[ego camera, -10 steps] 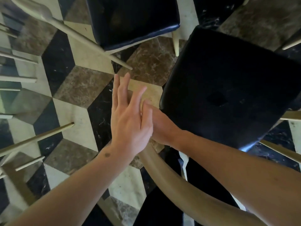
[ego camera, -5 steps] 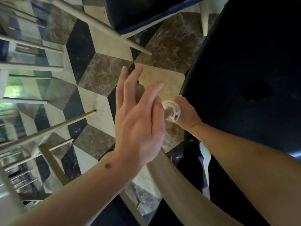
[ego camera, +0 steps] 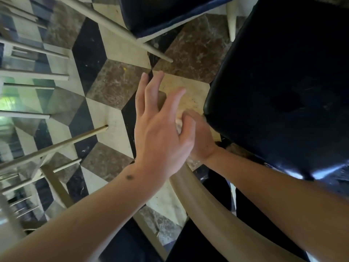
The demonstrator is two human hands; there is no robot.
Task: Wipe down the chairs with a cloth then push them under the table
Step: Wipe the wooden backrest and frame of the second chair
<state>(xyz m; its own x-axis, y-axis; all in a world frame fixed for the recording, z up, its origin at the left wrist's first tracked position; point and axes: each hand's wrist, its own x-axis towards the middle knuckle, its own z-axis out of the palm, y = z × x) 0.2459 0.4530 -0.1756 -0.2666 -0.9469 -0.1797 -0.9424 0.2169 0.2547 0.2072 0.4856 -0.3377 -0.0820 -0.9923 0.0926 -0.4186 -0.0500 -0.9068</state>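
Observation:
A chair with a black padded seat (ego camera: 283, 91) fills the right side. Its beige curved back rail (ego camera: 204, 208) runs from the bottom centre up to my hands. My right hand (ego camera: 202, 140) is closed around the rail's upper end with a white cloth (ego camera: 178, 124) in it; only a sliver of the cloth shows. My left hand (ego camera: 160, 135) lies over the same end of the rail with its fingers spread, holding nothing, and it covers most of my right hand's fingers.
A second chair with a dark blue seat (ego camera: 160, 14) and a slanted pale leg (ego camera: 132, 36) stands at the top. More pale chair legs and rungs (ego camera: 56, 146) and a reflective glass surface (ego camera: 22, 95) crowd the left. Patterned marble tiles (ego camera: 117, 84) lie below.
My right hand has worked the cloth along the rail's end; the cloth showed plainly half a second ago and is now nearly hidden behind my left hand. The view has shifted closer to the seat.

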